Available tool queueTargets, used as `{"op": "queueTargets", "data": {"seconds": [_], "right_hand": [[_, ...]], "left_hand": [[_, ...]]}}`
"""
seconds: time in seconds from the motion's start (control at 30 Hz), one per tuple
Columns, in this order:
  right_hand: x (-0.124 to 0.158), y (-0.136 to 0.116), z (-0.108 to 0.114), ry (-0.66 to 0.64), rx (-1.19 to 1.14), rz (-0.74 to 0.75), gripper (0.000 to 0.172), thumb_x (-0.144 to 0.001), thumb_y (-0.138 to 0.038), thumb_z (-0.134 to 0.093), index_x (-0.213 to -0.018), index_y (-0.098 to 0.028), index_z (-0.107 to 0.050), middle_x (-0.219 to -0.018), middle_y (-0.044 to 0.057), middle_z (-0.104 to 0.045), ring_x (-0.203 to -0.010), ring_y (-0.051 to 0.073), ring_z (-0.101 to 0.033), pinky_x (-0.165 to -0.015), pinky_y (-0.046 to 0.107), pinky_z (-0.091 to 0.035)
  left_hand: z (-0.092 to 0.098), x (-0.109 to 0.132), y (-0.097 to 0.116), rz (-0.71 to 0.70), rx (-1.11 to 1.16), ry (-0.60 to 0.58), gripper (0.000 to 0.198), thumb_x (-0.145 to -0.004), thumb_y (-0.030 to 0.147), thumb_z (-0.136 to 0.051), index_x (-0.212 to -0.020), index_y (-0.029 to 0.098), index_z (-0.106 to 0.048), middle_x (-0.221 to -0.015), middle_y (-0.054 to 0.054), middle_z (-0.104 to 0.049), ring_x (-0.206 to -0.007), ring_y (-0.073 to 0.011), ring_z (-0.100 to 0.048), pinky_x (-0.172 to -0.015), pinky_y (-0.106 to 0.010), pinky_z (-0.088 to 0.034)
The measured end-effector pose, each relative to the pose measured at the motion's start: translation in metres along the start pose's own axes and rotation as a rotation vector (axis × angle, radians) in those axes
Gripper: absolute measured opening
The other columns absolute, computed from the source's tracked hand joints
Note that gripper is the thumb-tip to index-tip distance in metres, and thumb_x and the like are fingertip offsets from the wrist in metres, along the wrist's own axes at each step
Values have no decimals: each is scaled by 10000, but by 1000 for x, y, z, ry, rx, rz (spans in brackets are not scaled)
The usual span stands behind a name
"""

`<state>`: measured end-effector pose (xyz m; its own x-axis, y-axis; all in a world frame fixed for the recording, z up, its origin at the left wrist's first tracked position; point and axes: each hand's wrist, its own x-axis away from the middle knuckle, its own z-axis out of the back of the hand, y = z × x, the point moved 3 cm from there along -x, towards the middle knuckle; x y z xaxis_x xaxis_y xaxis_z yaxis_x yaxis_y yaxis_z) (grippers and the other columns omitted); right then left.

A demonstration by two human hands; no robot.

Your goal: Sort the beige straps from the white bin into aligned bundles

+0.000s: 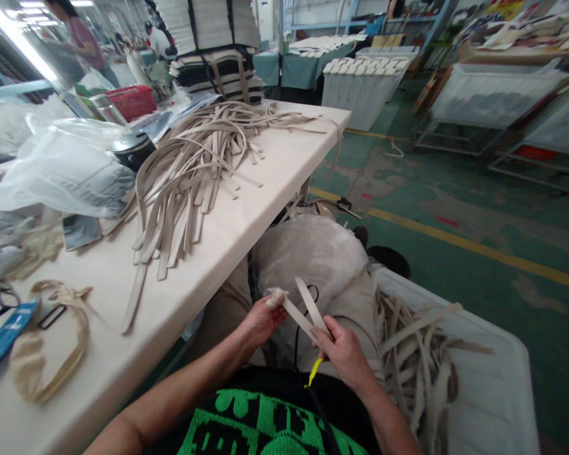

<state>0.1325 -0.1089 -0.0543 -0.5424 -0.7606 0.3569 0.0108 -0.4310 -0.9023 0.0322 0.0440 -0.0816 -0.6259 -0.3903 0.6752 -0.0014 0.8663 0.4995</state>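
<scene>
Over the lap, my left hand (265,319) is closed on one end of a beige strap (299,318), with whitish wrapping on a fingertip. My right hand (338,347) pinches the strap further along, where two lengths of it meet in a V; one length points up and away, its end free. A yellow piece (315,371) on a dark cord hangs just below the right hand. Clear plastic (312,253) covers the knees beyond both hands. A large heap of beige straps (194,170) lies on the table to the left.
The pale table (237,234) has its edge close to the left arm. On it are a plastic bag (61,170), a dark lidded cup (133,150) and a fabric loop (76,354). A white bin (497,379) with straps stands at the right. People work far back left.
</scene>
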Motion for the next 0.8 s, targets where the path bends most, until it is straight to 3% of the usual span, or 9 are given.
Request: {"op": "queueTargets", "data": {"seconds": [0.13,0.2,0.3,0.4,0.47,0.63,0.8], "right_hand": [[-8,-14,-5,56,96,61,254,-856,-438,-488,-764,-203,-521,-610,-35,-599,-439,113,-576,-455,201,-427],[-9,-21,-5,29,108,89,250,-860,-438,-487,-794,-201,-532,-638,-30,-611,-463,117,-595,-471,202,-437],[-5,-24,1,-59,84,73,258,-853,-450,-506,-823,-198,-550,-669,-22,-640,-482,120,-602,-486,205,-452],[-2,-22,8,-51,78,30,261,-837,-455,-528,-779,-201,-538,-636,-30,-636,-456,112,-577,-474,204,-450],[-4,-23,6,-15,100,29,257,-835,-450,-528,-767,-203,-535,-614,-32,-630,-436,111,-563,-464,206,-443],[-15,-32,-8,17,150,105,264,-856,-453,-507,-793,-201,-553,-627,-26,-630,-454,119,-591,-473,207,-440],[-10,-28,0,-36,147,65,263,-842,-455,-528,-782,-200,-557,-644,-23,-642,-480,126,-602,-490,211,-452]], "left_hand": [[-10,12,-25,96,-62,-139,407,-568,361,-888,-806,93,-696,-771,-77,-672,-687,-142,-617,-653,-229,-469],[-12,13,-21,64,-54,-169,405,-573,355,-887,-807,83,-699,-786,-85,-677,-695,-144,-618,-681,-237,-478],[-3,8,3,-21,13,-76,355,-615,291,-868,-875,107,-710,-832,-67,-683,-736,-133,-622,-735,-231,-486],[9,7,19,-39,49,19,295,-685,269,-823,-923,137,-708,-838,-49,-685,-747,-123,-627,-723,-215,-482],[8,11,13,-3,40,6,290,-675,274,-830,-898,137,-706,-814,-44,-683,-736,-126,-627,-703,-215,-474],[-8,21,-10,30,-22,-167,395,-575,345,-885,-817,87,-709,-809,-89,-688,-715,-150,-615,-722,-247,-471],[3,17,10,-51,10,-22,434,-577,337,-882,-924,128,-727,-899,-78,-694,-780,-141,-615,-722,-219,-455]]}}
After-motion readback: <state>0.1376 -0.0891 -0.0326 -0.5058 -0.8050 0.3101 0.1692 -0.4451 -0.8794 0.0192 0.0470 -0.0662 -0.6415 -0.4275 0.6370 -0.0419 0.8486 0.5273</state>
